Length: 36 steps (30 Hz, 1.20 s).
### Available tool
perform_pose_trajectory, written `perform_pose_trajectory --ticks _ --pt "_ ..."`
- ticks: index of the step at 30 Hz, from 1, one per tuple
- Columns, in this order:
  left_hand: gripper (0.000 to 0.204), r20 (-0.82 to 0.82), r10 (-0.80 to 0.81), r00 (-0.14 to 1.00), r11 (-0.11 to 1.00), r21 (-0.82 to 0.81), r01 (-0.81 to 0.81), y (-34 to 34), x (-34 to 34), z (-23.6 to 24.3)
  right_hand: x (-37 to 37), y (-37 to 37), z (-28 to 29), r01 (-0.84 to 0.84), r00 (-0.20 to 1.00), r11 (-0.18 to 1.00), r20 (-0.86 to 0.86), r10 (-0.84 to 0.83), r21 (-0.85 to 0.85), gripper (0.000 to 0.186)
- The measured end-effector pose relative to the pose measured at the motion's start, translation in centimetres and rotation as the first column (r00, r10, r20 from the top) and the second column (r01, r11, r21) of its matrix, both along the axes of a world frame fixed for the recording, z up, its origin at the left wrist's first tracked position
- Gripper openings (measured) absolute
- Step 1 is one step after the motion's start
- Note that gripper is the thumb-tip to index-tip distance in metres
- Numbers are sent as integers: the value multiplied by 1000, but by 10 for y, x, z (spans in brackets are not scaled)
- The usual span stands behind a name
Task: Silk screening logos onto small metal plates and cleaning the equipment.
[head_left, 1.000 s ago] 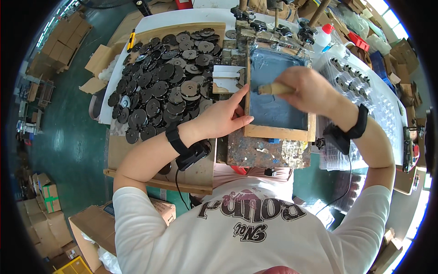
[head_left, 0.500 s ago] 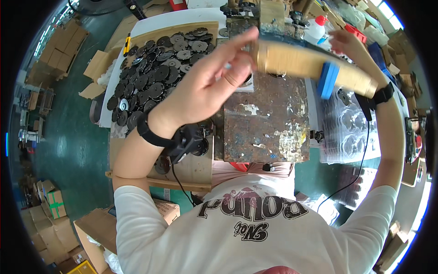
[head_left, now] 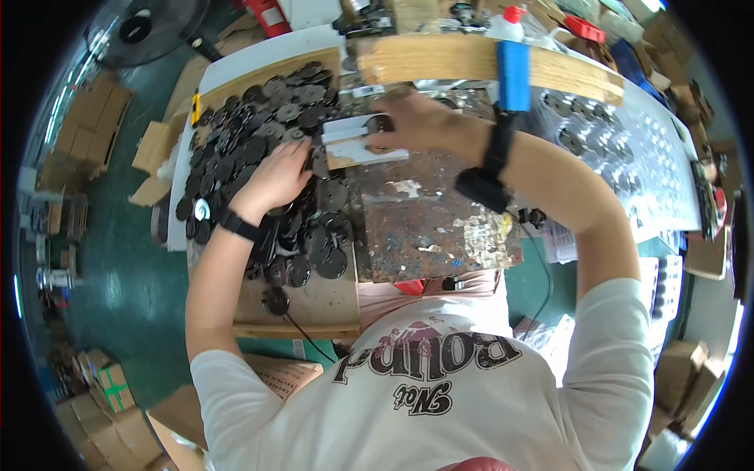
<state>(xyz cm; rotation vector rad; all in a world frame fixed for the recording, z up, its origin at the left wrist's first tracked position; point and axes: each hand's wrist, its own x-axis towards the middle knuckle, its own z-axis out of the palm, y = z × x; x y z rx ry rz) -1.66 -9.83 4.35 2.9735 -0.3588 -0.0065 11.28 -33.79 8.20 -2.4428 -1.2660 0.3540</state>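
My left hand lies on the pile of black round discs, its fingers stretched over them. Beside the pile, a white block rests on the worn metal work plate. Over this block my right hand is closed, its fingertips pinching a dark disc at the block's right part; the fingers are slightly smeared. Just beyond the right hand runs a wooden bar with a blue piece around it. The bar's mounting cannot be made out.
Clear plastic trays holding dark discs stand to the right. A bottle with a red cap is behind the bar. A yellow cutter lies at the pile's left edge. A fan stands at the far left.
My left hand has left the end of the wooden bar and come down onto the disc pile. My right hand has moved from the far right to the white block. The bar has shifted left.
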Motion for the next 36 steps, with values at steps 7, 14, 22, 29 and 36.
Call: perform_pose_trajectory --ticks 7,14,22,29,36 --pt "42 -188 18 982 1000 9 -17 7 -3 15 10 4 -4 6 999 999 41 -5 -37 35" --pt "42 -361 107 926 994 49 -96 -5 10 41 47 -105 21 12 1000 996 21 -10 -89 27" --pt "33 -385 191 903 973 -44 -225 2 9 41 48 -255 56 288 958 943 29 -287 -165 31" --pt "16 -370 -25 929 656 -707 -264 -1 25 45 26 -273 67 384 899 904 -148 -413 -190 22" --pt "28 -335 8 942 562 -778 -281 -68 62 49 15 -229 107 413 911 911 3 -413 13 20"
